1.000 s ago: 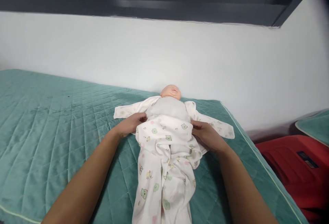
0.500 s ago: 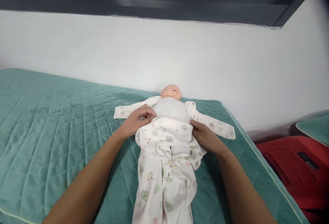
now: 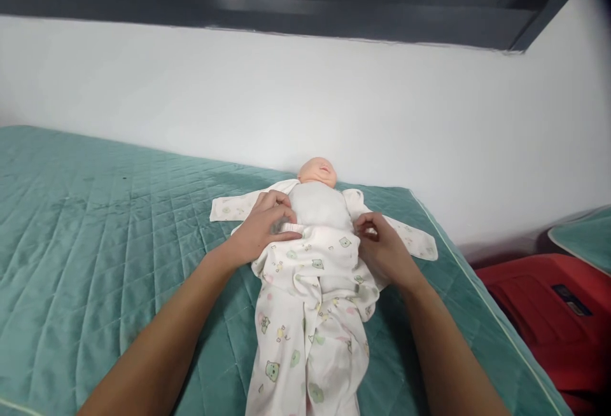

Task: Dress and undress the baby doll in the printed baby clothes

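Note:
A baby doll (image 3: 317,172) lies on its back, its bare pale cloth torso (image 3: 321,205) showing above a pair of printed white baby pants (image 3: 310,327). White printed sleeves (image 3: 415,238) stretch out on both sides of it. At the left end of the waistband, my left hand (image 3: 265,225) has its thumb over the front edge and its fingers bent by the torso, gripping the cloth. My right hand (image 3: 384,247) is curled in a pinch at the right end of the waistband, its fingertips partly hidden.
The doll rests on a green quilted bed cover (image 3: 119,263), close to a white wall (image 3: 238,98). A dark window frame (image 3: 324,12) runs above. Beyond the bed's right edge stands a red plastic object (image 3: 534,314) with a green cloth (image 3: 587,238) behind it.
My left hand has shifted right, its thumb now lying across the waistband. My right hand's fingers have risen and curled. The waistband sits slightly lower on the torso.

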Tool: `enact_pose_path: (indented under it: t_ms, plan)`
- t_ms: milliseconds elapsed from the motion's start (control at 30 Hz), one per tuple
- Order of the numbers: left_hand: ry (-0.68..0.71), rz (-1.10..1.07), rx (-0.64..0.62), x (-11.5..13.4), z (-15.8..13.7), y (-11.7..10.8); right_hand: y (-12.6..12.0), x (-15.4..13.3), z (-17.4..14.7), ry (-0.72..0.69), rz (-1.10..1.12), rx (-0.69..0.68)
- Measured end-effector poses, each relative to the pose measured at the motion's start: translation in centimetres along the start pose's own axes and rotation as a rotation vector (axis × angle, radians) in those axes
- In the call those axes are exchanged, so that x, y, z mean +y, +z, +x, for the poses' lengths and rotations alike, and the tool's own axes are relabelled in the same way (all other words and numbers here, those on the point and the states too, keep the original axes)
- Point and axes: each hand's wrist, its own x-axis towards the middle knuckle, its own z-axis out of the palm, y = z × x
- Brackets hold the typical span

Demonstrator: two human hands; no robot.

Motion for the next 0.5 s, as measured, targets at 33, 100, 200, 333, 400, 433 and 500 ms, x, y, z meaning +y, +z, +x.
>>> enact_pose_path:
  t_ms: [33,100,200,333,400,433,500]
  plan:
    - [-0.007,-0.004,0.003,0.0,0.0,0.0,0.2,-0.4,0.0,-0.046,0.016,0.055]
    - [-0.005,-0.038,-0.006,0.0,0.1,0.1,0.8,-1.2,0.0,-0.120,0.036,0.072]
    - [0.026,-0.125,-0.001,-0.1,0.2,0.3,1.4,-2.1,-0.1,-0.179,0.050,-0.007]
    - [0.014,-0.226,0.069,-0.3,0.7,0.7,1.3,-2.5,-0.3,-0.218,0.041,-0.128]
    - [-0.063,-0.268,0.098,-0.5,1.1,0.9,1.2,-2.8,-0.3,-0.222,0.001,-0.170]
    - [-0.106,-0.275,0.117,-0.7,1.3,1.1,1.1,-3.0,-0.2,-0.224,-0.022,-0.182]
    - [-0.172,-0.259,0.163,-1.2,1.8,1.4,1.0,-3.4,-0.1,-0.222,-0.060,-0.209]
